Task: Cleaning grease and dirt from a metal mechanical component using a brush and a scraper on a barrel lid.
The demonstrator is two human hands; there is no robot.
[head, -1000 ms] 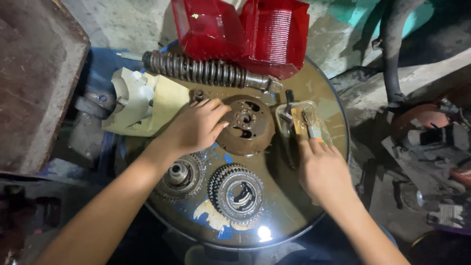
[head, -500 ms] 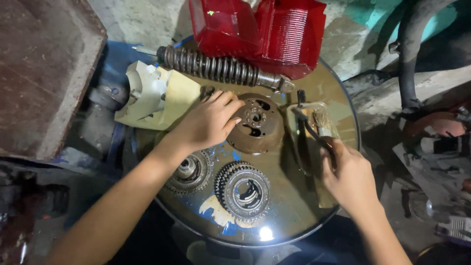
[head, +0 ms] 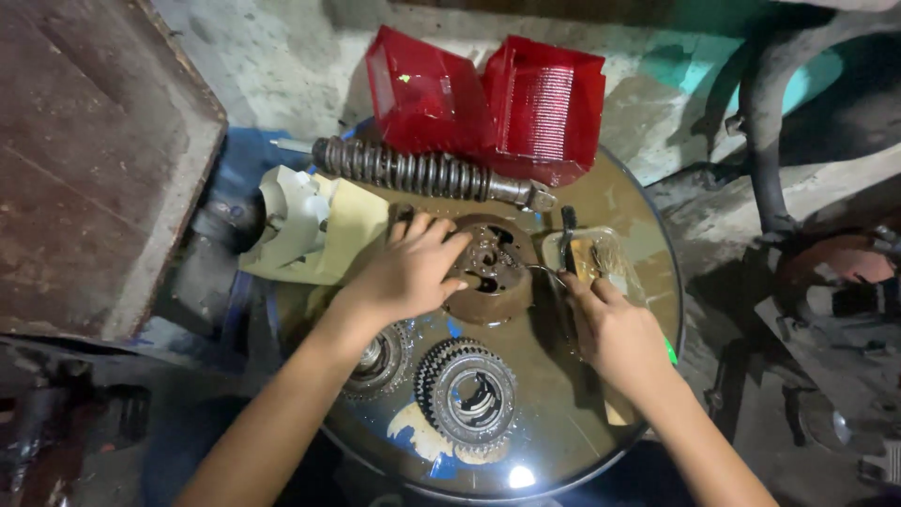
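The left hand lies palm down on the left edge of a rusty round plate, fingers spread and pressed onto it — a hold that looks meant to keep the plate from turning or sliding on the round drum top that serves as a bench. The plate sits near the middle of that top, its hub and cut-out windows facing up and left uncovered by the hand. The right hand comes in from the right, fingers closed on a thin metal tool whose tip reaches toward the plate's right rim; just how the fingertips grip it is hard to make out. Beside that hand lies a clear plastic bag with something yellowish inside, close enough to be reached without shifting. Nearer the person rest two gears — a large toothed one and a smaller one half hidden under the left forearm. Along the far side lies one coil-spring shock absorber, and behind it two red tail-light lenses stand together, clear of the working area.
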